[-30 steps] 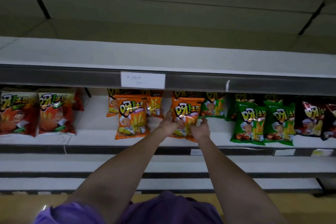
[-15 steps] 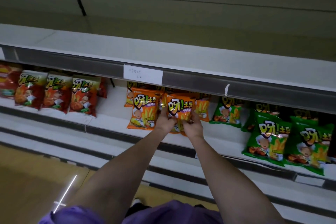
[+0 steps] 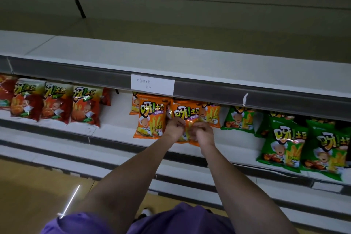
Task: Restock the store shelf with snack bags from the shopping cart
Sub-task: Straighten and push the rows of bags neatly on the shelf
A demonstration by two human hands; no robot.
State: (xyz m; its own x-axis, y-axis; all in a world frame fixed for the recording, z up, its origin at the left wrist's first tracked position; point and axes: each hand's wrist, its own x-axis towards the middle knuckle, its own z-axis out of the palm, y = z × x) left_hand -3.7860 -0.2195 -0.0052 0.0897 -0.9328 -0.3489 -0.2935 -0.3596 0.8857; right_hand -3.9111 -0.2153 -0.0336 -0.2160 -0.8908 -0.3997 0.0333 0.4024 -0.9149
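Two hands meet on one orange snack bag (image 3: 187,115): the left hand (image 3: 174,127) and the right hand (image 3: 202,132) both curl their fingers against its lower front, pinching it. This bag stands upright, long axis vertical, printed face outward, on the white shelf (image 3: 114,131) directly below the paper price label (image 3: 152,84). Just left of the held bag stands a second orange bag (image 3: 150,118). Farther left of it sit red bags (image 3: 57,102); to its right, green bags (image 3: 283,146).
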